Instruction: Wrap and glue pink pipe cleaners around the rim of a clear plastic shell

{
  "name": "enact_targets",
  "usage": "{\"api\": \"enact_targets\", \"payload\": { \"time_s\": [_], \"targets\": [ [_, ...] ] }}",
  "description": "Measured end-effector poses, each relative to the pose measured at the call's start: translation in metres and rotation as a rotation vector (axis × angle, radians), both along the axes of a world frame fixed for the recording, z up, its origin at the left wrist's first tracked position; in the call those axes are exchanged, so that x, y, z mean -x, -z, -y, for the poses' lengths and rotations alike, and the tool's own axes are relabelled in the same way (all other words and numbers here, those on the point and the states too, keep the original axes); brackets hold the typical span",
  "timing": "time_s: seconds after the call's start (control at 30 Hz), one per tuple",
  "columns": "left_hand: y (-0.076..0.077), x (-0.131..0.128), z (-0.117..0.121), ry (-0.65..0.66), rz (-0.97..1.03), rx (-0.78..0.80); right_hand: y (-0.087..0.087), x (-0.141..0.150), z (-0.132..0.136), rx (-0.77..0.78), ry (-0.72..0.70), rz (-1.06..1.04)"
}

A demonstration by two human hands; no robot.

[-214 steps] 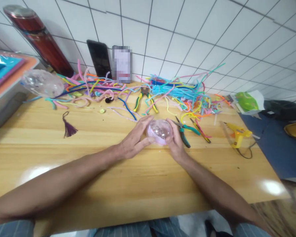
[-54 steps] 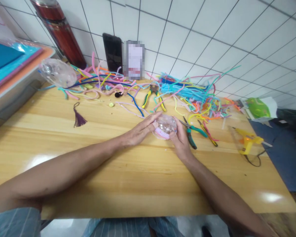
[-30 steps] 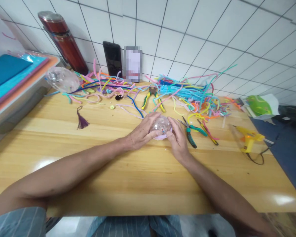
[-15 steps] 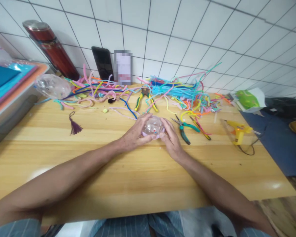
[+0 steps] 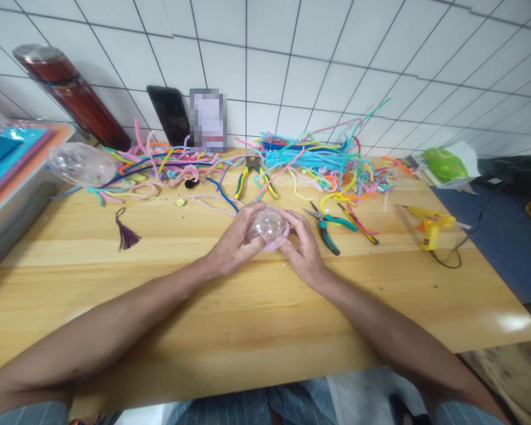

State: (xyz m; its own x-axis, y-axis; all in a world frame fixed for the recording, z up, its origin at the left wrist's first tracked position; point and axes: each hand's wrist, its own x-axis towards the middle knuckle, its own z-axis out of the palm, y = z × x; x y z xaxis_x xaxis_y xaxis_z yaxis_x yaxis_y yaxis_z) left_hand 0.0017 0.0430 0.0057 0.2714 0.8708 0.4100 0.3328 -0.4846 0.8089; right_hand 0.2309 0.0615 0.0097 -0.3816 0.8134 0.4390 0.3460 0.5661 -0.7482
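A clear, rounded plastic piece (image 5: 269,223) with a light purple rim along its lower edge sits in the middle of the table, between my hands. My left hand (image 5: 235,241) wraps round its left side, thumb across the front. From the right, my right hand (image 5: 304,248) grips the rim with thumb and fingertips. Just right of that hand lie green-handled needle-nose pliers (image 5: 325,227). Behind the piece are yellow-and-green pliers (image 5: 252,175) with their handles spread. The underside of the plastic piece is hidden.
Colourful pipe cleaners (image 5: 310,159) are heaped along the wall. A purple tassel (image 5: 126,233) lies at left, below another clear plastic piece (image 5: 82,164). A yellow glue gun (image 5: 431,227) with a cord is at right. A red thermos (image 5: 75,97) and a black phone (image 5: 170,115) stand behind.
The view has shifted slightly. The plastic piece has turned or tilted a little, showing more of its purple rim. My right thumb now rests on the rim.
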Motion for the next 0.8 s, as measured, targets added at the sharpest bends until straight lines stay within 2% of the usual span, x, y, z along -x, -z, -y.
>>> {"api": "enact_targets", "payload": {
  "time_s": [0.17,0.37,0.6,0.8],
  "targets": [
    [-0.002,0.002,-0.001,0.019,-0.059,-0.006,-0.002,0.0,0.0,-0.005,-0.034,-0.014],
    [0.002,-0.001,-0.006,-0.027,-0.064,-0.038,-0.004,-0.005,-0.003,0.046,-0.062,-0.062],
    [-0.005,0.008,-0.011,0.063,-0.132,-0.142,-0.003,-0.007,-0.008,0.078,-0.113,-0.073],
    [-0.012,0.01,-0.003,0.111,-0.114,-0.054,-0.001,-0.008,-0.005,0.036,-0.141,-0.005]
  ]
}}
